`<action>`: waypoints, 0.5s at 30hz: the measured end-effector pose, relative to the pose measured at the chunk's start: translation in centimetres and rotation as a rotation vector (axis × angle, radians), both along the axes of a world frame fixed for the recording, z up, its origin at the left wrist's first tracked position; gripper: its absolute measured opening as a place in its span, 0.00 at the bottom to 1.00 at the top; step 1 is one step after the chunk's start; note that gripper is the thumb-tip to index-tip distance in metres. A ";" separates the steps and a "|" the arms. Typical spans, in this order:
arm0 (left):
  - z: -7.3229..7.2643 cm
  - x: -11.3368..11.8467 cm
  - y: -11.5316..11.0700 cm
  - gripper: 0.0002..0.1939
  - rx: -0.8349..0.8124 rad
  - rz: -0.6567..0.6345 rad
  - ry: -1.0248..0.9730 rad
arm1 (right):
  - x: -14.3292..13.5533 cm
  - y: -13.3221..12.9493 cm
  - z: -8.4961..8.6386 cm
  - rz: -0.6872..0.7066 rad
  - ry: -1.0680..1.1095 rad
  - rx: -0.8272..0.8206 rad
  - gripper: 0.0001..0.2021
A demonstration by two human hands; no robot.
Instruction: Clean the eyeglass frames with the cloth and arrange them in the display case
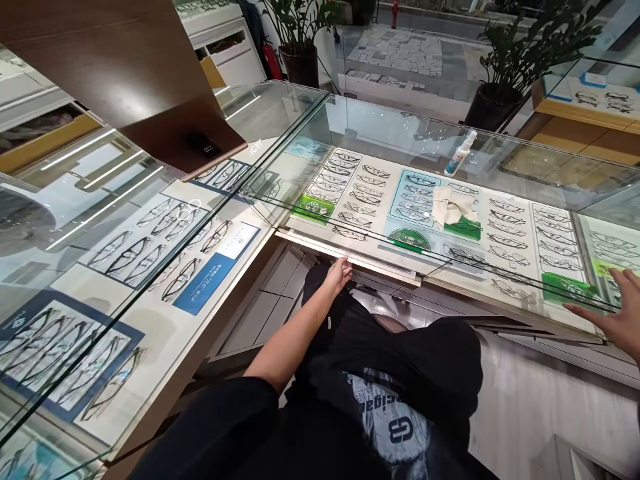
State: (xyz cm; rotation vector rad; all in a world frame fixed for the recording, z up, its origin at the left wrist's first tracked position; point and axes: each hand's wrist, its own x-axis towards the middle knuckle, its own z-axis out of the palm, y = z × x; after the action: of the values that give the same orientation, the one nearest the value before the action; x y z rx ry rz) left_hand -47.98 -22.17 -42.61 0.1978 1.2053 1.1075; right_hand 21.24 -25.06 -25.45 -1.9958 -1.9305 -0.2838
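My left hand (339, 275) is at the front edge of a glass display case (350, 257), its fingers curled at the pale drawer edge. At the far right, my right hand (617, 313) is spread with thumb and fingers apart, by the case's front glass edge. Inside the case, rows of eyeglasses (367, 198) lie on a white surface with green cards (410, 239). A beige cloth (453, 205) lies crumpled over one green card, and a white spray bottle (461, 155) stands behind it on the glass.
A second glass case (165, 293) with eyeglasses and a blue card (205, 283) runs along the left. A brown panel (135, 73) leans at the upper left. Potted plants (300, 63) stand beyond the cases. My black-clothed legs are close below the drawer.
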 end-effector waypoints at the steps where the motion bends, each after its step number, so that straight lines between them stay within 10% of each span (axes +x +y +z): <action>1: 0.6 -0.4 -0.9 0.26 -0.022 -0.016 0.046 | -0.7 -0.3 0.3 0.007 -0.007 -0.015 0.78; 5: 6.0 -3.1 -5.6 0.19 -0.114 -0.197 0.209 | -8.9 -3.4 3.2 0.026 0.094 0.010 0.55; 10: 20.1 -7.3 -10.5 0.08 0.362 -0.774 0.718 | -24.7 -6.4 7.1 0.442 0.423 -0.431 0.20; 13: 26.7 -10.3 -8.7 0.12 0.568 -0.803 1.266 | -30.7 -4.3 6.2 0.546 0.541 -0.688 0.22; 15: 27.9 -12.7 -5.7 0.20 0.631 -0.756 1.557 | -33.1 -1.6 4.4 0.598 0.548 -0.782 0.24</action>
State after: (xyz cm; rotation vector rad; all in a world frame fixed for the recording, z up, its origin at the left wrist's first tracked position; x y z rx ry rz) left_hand -60.67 -27.88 -14.72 2.0994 1.7408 0.4598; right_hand -11.84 -26.69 -21.04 -1.4641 -2.2790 1.1885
